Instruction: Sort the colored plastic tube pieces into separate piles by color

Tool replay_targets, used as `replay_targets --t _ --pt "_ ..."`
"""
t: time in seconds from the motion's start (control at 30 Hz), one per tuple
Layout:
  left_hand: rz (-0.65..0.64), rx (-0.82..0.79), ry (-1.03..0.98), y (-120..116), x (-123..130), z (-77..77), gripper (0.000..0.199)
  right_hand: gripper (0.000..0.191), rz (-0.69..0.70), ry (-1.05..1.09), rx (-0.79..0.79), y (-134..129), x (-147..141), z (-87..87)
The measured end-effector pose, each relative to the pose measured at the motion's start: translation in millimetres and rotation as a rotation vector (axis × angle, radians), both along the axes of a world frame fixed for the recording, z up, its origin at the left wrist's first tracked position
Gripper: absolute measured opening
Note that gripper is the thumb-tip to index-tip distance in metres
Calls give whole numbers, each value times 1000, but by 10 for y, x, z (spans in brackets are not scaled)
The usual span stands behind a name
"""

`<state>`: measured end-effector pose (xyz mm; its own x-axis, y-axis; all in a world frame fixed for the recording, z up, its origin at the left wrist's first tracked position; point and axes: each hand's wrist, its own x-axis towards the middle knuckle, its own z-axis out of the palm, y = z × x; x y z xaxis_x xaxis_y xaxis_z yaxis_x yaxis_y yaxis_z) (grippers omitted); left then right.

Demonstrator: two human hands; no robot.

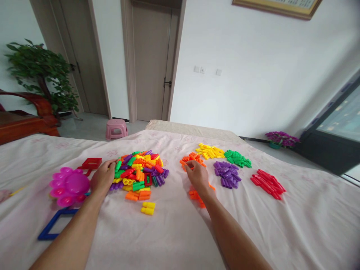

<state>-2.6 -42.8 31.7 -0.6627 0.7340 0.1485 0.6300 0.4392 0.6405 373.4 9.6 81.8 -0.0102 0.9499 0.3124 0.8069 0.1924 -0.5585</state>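
My right hand [198,177] is closed in a pinch on an orange plastic building piece [183,163], just over a group of orange pieces [194,157]. More orange pieces [197,195] lie partly hidden under that wrist. At the left edge of a mixed heap of coloured pieces [140,168] rests my left hand [102,178], its fingers bent and a gap showing between thumb and forefinger; the fingertips are partly hidden. A joined yellow pair [148,208] lies in front of the heap, near two orange pieces [137,195].
Separate groups of yellow [210,151], green [238,159], purple [227,174] and red pieces [268,183] lie on the right of the cloth-covered table [174,240]. Left are a pink flower-shaped toy [70,185], a blue frame [47,228] and a red frame [91,163].
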Motion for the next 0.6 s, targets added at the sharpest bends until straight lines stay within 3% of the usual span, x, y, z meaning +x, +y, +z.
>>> replay_targets --t 0.17,0.27,0.43,0.6 --pt "-2 1 4 -2 1 1 47 30 -198 -19 6 172 298 61" --pt "3 -1 -3 9 -15 -21 47 32 -177 22 42 187 299 32" --pt "-10 38 -25 18 -35 -63 45 22 209 159 44 -5 -72 -66" --pt "-5 45 -22 -4 -7 -32 45 14 611 137 -65 -347 -493 -129"
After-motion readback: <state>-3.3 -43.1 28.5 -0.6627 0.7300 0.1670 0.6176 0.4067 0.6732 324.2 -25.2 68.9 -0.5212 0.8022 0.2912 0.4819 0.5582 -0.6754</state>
